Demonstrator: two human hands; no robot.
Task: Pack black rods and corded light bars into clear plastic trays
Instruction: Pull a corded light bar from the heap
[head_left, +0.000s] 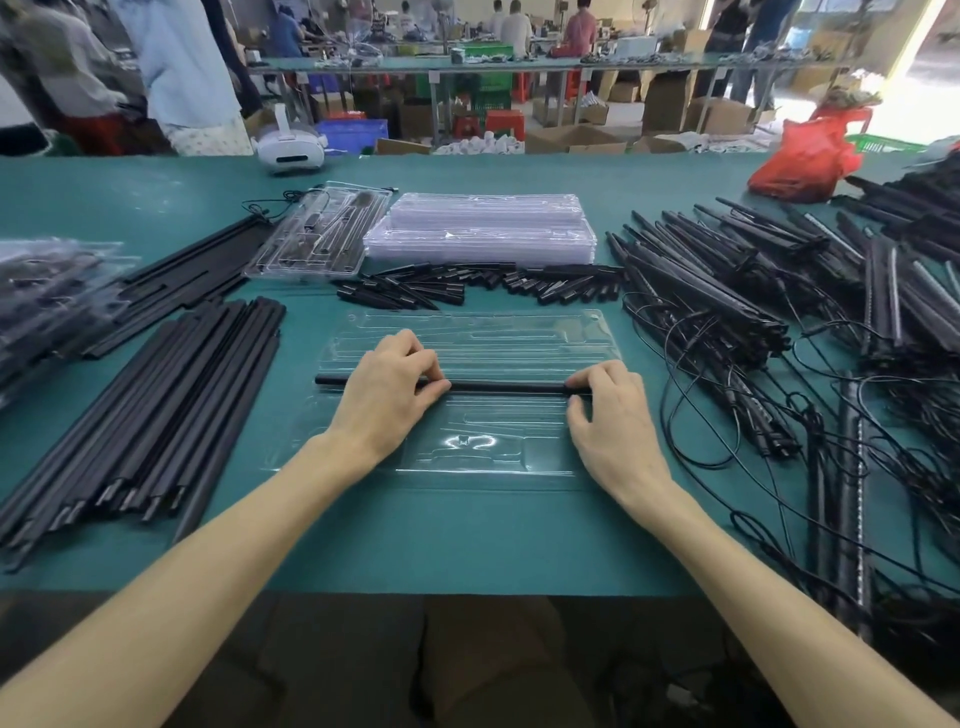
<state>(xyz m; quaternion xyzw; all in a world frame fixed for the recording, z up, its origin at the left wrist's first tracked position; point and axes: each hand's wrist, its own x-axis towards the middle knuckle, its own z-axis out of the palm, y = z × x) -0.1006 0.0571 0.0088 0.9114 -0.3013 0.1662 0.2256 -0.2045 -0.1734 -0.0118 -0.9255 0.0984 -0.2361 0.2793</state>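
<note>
Both forearms reach forward, palms down, over the clear tray (483, 332) lying flat on the green table (467, 535). The left hand (389, 384) and right hand (608, 410) each have fingers clamped on one black rod (506, 387) — left near its middle, right at its end — held level across the tray.

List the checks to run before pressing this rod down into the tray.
1. Left hand grips the black rod: ok.
2. Right hand pinches its other end: ok.
3. Rod lies level across the clear tray: ok.
4. Rod seated in a channel: cannot tell.
5. Tray rests on the green table: ok.
</note>
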